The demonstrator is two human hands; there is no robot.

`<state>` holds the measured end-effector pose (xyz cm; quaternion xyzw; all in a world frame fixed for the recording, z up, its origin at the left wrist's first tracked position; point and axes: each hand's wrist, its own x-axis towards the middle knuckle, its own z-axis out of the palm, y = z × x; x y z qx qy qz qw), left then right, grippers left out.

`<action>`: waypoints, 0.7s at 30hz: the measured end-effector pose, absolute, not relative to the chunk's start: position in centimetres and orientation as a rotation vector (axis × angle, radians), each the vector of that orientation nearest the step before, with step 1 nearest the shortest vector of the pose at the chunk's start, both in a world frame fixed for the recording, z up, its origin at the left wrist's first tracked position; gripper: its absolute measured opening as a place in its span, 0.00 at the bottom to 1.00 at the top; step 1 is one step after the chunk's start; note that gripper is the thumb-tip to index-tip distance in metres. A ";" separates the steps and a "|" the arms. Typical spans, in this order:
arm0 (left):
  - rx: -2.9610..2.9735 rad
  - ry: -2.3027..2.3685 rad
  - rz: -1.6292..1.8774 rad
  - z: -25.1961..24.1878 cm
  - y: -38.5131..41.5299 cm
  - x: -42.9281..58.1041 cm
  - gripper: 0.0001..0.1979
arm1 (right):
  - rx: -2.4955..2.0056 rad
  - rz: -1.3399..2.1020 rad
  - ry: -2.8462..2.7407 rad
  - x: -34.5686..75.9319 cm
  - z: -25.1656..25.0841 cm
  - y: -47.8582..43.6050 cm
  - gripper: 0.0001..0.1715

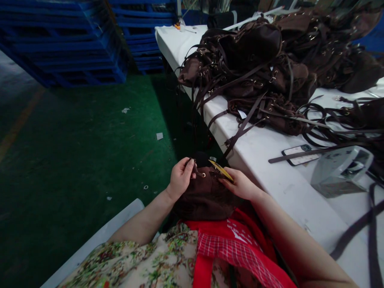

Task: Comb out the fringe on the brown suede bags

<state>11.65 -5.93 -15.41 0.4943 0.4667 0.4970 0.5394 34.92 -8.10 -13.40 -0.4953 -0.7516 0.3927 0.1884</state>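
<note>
Resting on the lap beside the counter point(279, 180): one brown bag point(207, 198). Left hand point(180, 179), fingers pinching the bag's top edge by a metal ring point(203, 175). Right hand point(241, 185), fingers pressed together on a yellow tool point(221, 169) touching the bag. On the counter: heap of bags point(264, 60), loose straps point(330, 129), phone point(300, 155), grey box point(339, 172).

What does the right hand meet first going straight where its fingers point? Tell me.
Most likely the gathered top of the brown bag, by its metal ring: the right hand, holding a yellow tool, points left at it. The left hand pinching the bag lies beyond. Depth is unclear.
</note>
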 end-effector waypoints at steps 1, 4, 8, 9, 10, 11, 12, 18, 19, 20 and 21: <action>1.165 1.110 1.183 -15.5 -6.0 11.6 0.16 | -1.415 1.088 -2.140 34.9 -13.7 -8.4 0.13; 1.178 1.110 1.177 -16.0 -6.2 11.6 0.17 | -1.466 1.025 -2.244 34.5 -14.7 -9.4 0.21; 1.305 1.200 1.058 -17.0 -5.7 10.9 0.17 | -1.561 0.861 -2.382 33.6 -15.1 -11.1 0.07; 1.387 1.253 1.014 -16.8 -5.2 10.5 0.15 | -1.538 0.846 -2.406 33.4 -15.1 -11.6 0.06; 1.498 1.309 0.986 -16.4 -4.6 10.1 0.12 | -1.498 0.847 -2.428 33.1 -14.9 -12.0 0.07; 1.630 1.348 0.982 -15.6 -3.9 9.8 0.09 | -1.446 0.865 -2.448 32.8 -14.8 -12.3 0.09; 1.771 1.356 0.991 -14.4 -3.1 9.6 0.09 | -1.391 0.895 -2.469 32.4 -14.7 -12.6 0.10; 1.716 0.576 0.431 -8.4 0.1 14.3 0.11 | -1.185 1.079 -2.529 29.6 -13.9 -13.2 0.09; 1.575 0.498 0.256 -8.8 0.2 15.7 0.12 | -1.184 1.094 -2.509 29.4 -13.6 -13.2 0.08; 1.449 0.457 0.102 -9.7 0.2 16.9 0.15 | -1.186 1.116 -2.483 29.5 -13.2 -13.3 0.07; 1.343 0.447 -0.023 -11.0 0.1 18.0 0.18 | -1.188 1.148 -2.456 29.7 -12.7 -13.5 0.06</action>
